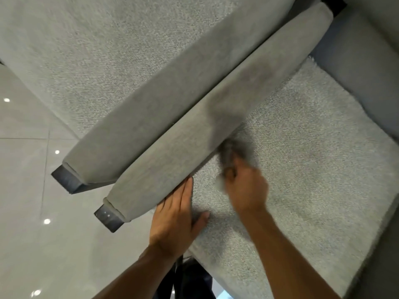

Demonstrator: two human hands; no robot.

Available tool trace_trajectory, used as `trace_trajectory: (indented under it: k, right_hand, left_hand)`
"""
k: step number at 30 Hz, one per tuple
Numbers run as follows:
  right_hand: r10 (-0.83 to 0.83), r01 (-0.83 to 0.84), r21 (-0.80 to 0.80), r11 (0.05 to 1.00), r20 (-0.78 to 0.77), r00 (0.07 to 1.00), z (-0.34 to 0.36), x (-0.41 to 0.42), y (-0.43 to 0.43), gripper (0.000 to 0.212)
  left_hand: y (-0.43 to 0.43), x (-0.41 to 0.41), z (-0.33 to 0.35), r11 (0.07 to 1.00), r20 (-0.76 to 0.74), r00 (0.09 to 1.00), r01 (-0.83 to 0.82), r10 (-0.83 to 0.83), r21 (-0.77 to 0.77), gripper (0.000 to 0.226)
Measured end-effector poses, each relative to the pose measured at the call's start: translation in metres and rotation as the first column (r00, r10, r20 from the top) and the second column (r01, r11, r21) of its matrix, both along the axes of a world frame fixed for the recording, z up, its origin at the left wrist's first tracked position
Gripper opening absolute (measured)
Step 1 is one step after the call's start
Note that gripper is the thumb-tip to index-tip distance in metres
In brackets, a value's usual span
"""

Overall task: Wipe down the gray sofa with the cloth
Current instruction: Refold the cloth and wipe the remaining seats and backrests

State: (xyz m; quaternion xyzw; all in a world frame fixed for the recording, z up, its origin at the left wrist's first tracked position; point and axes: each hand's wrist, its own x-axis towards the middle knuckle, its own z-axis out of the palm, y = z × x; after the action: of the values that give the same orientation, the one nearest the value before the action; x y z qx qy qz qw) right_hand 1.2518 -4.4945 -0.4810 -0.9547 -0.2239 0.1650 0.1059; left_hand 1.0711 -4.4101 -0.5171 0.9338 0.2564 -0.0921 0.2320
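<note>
- Task item: the gray fabric sofa (302, 137) fills the centre and right of the frame. Its smooth gray upholstered armrest (216, 98) runs diagonally from lower left to upper right, alongside the speckled gray seat cushion (323, 201).
- Right hand (244, 188), centre of frame: fingers clenched round the crumpled gray cloth (235, 149), which meets the seam where armrest and seat cushion join. Hand and cloth are both blurred.
- Left hand (177, 214), lower centre: released, fingers straight and flat against the armrest's lower edge, thumb on the seat cushion.
- Procedure: work the cloth along the seam in overlapping strokes toward the upper right. Apply enough pressure to reach into the pile without bunching the cloth.
- Use the left hand to press the armrest padding back so that the crevice opens.
- Refold the cloth to a clean face once it is soiled.
</note>
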Motion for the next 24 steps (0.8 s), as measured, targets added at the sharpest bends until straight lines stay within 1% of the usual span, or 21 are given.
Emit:
trace_trajectory:
  k: [1,3,4,6,7,9,10,11,13,14,15,16,18,19,20,21,22,23,24]
  right_hand:
    - [0.138,-0.135,0.062,0.989,-0.043,0.99,-0.002,-0.026,0.0,0.029]
    - [0.324,-0.304,0.18,0.935,-0.089,0.942,-0.001,-0.065,-0.013,0.038]
    - [0.387,-0.366,0.183,0.912,-0.09,0.918,0.0,-0.065,-0.019,0.041]
    - [0.459,-0.45,0.122,0.885,-0.063,0.886,0.005,-0.043,-0.023,0.041]
    - [0.44,-0.436,0.087,0.896,-0.031,0.897,0.006,-0.029,-0.023,0.041]
    - [0.284,-0.283,0.052,0.958,-0.006,0.959,0.008,-0.016,-0.026,0.042]
    - [0.229,-0.229,0.048,0.972,0.001,0.973,0.009,-0.023,-0.03,0.043]
    - [0.231,-0.231,0.041,0.972,-0.004,0.973,0.007,-0.037,-0.035,0.044]
    - [0.289,-0.291,-0.012,0.957,-0.094,0.953,0.011,-0.08,-0.057,0.042]
    - [0.281,-0.284,-0.005,0.959,-0.142,0.949,0.012,-0.099,-0.072,0.041]
    - [0.27,-0.266,0.045,0.963,-0.168,0.948,0.014,-0.111,-0.09,0.041]
    - [0.264,-0.26,0.048,0.964,-0.156,0.952,0.014,-0.117,-0.106,0.041]
    - [0.22,-0.227,-0.002,0.974,-0.222,0.95,0.022,-0.113,-0.13,0.036]
    - [0.193,-0.202,-0.024,0.979,-0.2,0.961,0.021,-0.104,-0.139,0.033]
    - [0.134,-0.141,-0.039,0.989,-0.142,0.981,0.021,-0.093,-0.144,0.036]
    - [0.025,-0.028,-0.043,0.999,-0.068,0.997,0.019,-0.079,-0.146,0.039]
    - [-0.134,0.135,-0.018,0.991,0.018,0.991,0.016,-0.067,-0.148,0.04]
    - [-0.282,0.285,-0.022,0.958,0.092,0.955,0.013,-0.056,-0.145,0.04]
    - [-0.364,0.37,-0.04,0.928,0.114,0.925,0.008,-0.056,-0.141,0.039]
  left_hand:
    - [0.001,-0.001,-0.001,1.0,0.011,1.0,0.007,-0.006,-0.003,0.09]
    - [0.002,-0.005,-0.005,1.0,0.035,0.999,0.025,-0.025,-0.01,0.09]
    - [0.004,-0.007,-0.007,0.999,0.037,0.999,0.039,-0.039,-0.009,0.092]
    - [0.005,-0.011,-0.008,0.998,0.022,0.998,0.067,-0.067,0.001,0.098]
    - [0.006,-0.011,-0.009,0.998,0.016,0.998,0.068,-0.068,0.003,0.1]
    - [0.005,-0.01,-0.01,0.999,0.016,0.999,0.043,-0.043,0.002,0.101]
    - [0.004,-0.009,-0.01,0.999,0.012,0.999,0.034,-0.034,0.002,0.101]
    - [0.004,-0.009,-0.009,0.999,0.005,0.999,0.032,-0.032,0.004,0.101]
    - [0.004,-0.009,-0.007,0.998,-0.009,0.998,0.065,-0.065,0.009,0.102]
    - [0.006,-0.011,-0.008,0.995,-0.007,0.995,0.099,-0.099,0.01,0.104]
    - [0.008,-0.013,-0.008,0.99,0.005,0.99,0.14,-0.14,0.008,0.104]
    - [0.011,-0.016,-0.009,0.986,0.024,0.986,0.168,-0.168,-0.001,0.101]
    - [0.016,-0.021,-0.01,0.982,0.055,0.981,0.187,-0.185,-0.021,0.091]
    - [0.018,-0.022,-0.01,0.983,0.06,0.981,0.184,-0.182,-0.022,0.088]
    - [0.017,-0.022,-0.01,0.984,0.06,0.982,0.179,-0.177,-0.022,0.086]
    - [0.016,-0.021,-0.01,0.986,0.057,0.985,0.166,-0.164,-0.025,0.084]
    - [0.013,-0.02,-0.008,0.988,0.055,0.987,0.15,-0.148,-0.031,0.081]
    - [0.011,-0.018,-0.007,0.991,0.052,0.99,0.131,-0.129,-0.038,0.079]
    - [0.008,-0.016,-0.006,0.993,0.046,0.993,0.112,-0.109,-0.045,0.075]
